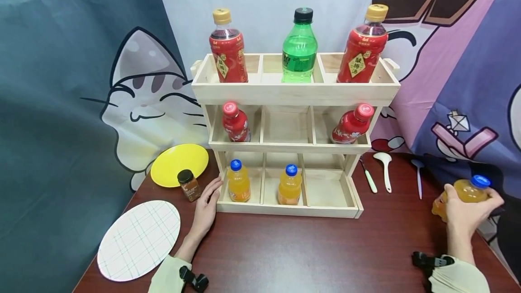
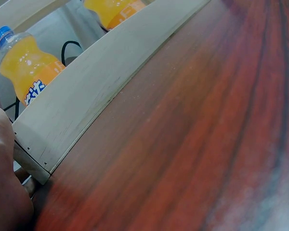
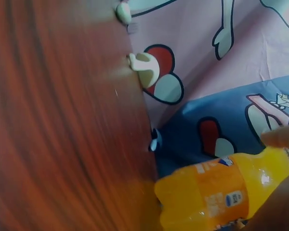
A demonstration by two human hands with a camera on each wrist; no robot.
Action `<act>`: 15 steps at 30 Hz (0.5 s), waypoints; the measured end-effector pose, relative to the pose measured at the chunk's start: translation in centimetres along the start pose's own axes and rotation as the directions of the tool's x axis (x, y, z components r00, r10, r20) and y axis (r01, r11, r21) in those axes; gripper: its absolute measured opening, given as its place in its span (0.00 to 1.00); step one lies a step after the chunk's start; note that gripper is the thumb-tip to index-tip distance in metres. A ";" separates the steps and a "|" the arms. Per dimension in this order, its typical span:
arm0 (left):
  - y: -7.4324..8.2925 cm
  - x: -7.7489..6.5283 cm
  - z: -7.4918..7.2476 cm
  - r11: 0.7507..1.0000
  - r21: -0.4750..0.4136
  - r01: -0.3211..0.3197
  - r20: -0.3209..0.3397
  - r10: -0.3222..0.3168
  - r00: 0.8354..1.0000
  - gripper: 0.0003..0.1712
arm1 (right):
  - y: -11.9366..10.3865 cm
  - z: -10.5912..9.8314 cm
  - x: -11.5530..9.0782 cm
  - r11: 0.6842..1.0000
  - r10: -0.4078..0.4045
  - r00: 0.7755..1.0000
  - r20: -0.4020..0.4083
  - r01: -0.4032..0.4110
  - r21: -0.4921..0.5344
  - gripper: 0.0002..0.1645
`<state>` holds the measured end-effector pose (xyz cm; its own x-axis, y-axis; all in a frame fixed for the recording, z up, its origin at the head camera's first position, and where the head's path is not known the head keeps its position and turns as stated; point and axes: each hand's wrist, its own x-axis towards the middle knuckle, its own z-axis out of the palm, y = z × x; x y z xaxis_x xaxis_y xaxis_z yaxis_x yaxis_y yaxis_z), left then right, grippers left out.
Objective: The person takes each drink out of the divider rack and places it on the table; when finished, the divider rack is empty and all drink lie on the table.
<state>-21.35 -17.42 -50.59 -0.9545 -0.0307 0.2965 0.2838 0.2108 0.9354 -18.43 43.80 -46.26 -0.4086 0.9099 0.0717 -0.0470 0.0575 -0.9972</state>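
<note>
The right hand (image 1: 468, 211) partly covers its orange bottle (image 1: 466, 191), and the left wrist view crops the left hand (image 2: 7, 175).

1. Bottle (image 1: 466, 190): yellow-orange drink, blue cap on, orange label; tilted, cap end to the right, gripped by the right fingers (image 1: 494, 199) near the right edge of the desk (image 1: 309, 257).
2. Rack (image 1: 296, 95): pale wood, three tiers, three compartments each; upright on the desk, left fingers (image 1: 210, 189) at its lower left side.
</note>
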 end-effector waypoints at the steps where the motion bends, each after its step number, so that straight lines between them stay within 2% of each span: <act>1: 0.0 0.0 0.0 1.000 -0.002 0.001 -0.001 -0.001 1.000 0.19 | -0.1 0.0 0.0 0.999 -0.019 1.000 0.002 0.019 -0.034 0.47; 5: 0.1 0.1 0.1 1.000 -0.004 -0.004 0.003 0.004 1.000 0.19 | -1.3 -0.3 -0.2 0.988 -0.123 0.992 0.006 0.123 -0.096 0.47; 8: 0.2 0.2 0.3 1.000 -0.004 -0.009 0.016 0.009 1.000 0.19 | -2.8 -0.4 -0.9 0.968 -0.212 0.977 0.011 0.211 -0.137 0.44; 12: 0.4 0.1 0.2 1.000 -0.001 -0.007 0.010 0.007 1.000 0.19 | -4.5 0.2 -2.6 0.908 -0.370 0.929 0.027 0.368 -0.201 0.40; 15: 0.3 0.0 0.2 1.000 -0.007 -0.002 0.000 0.002 1.000 0.19 | -5.5 1.5 -4.1 0.872 -0.462 0.884 0.078 0.468 -0.145 0.35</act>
<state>-21.31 -17.14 -50.34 -0.9540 -0.0299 0.2984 0.2864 0.2042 0.9361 -17.82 39.14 -41.01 -0.4107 0.7452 0.5253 -0.1004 0.5357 -0.8384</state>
